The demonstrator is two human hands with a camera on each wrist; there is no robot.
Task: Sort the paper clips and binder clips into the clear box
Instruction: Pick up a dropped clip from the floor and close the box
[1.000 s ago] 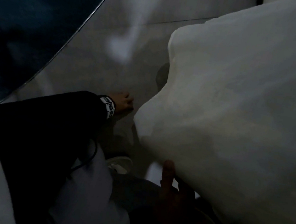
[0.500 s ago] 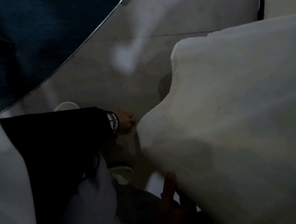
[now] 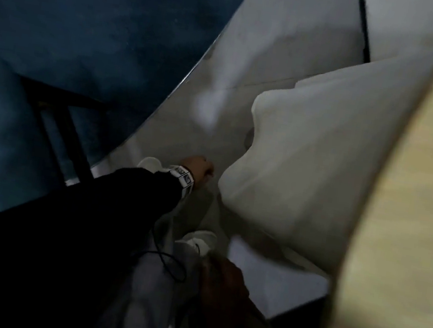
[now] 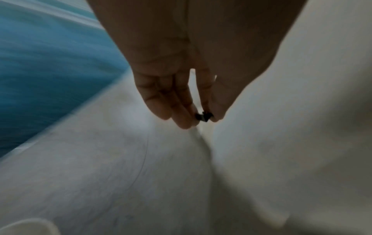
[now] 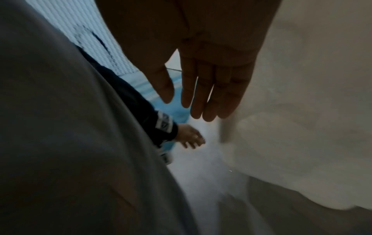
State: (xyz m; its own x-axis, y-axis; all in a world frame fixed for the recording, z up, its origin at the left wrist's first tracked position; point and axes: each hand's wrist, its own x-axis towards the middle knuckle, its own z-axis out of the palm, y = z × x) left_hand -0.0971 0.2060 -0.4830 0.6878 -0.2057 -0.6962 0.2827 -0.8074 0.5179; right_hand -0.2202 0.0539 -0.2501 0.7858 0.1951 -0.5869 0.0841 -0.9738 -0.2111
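One small black binder clip (image 4: pixel 203 116), blurred, sits pinched between the left hand's (image 4: pixel 181 76) thumb and fingertips (image 4: pixel 184 122) at mid-frame in the left wrist view, low over a pale floor (image 4: pixel 100 167) beside white cloth (image 4: pixel 292 127). Blue carpet (image 3: pixel 73 44) fills the head view's upper left. The right hand (image 5: pixel 203 76) hangs with fingers straight, holding nothing. The wristband's (image 3: pixel 184 177) print is unreadable.

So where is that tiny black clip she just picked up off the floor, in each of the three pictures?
Head view: too small to make out; only the left hand curled low by the white cloth.
Left wrist view: small black binder clip pinched at the fingertips, centre.
Right wrist view: not discernible; the left hand shows mid-frame.
Shared landmark: the white cloth.
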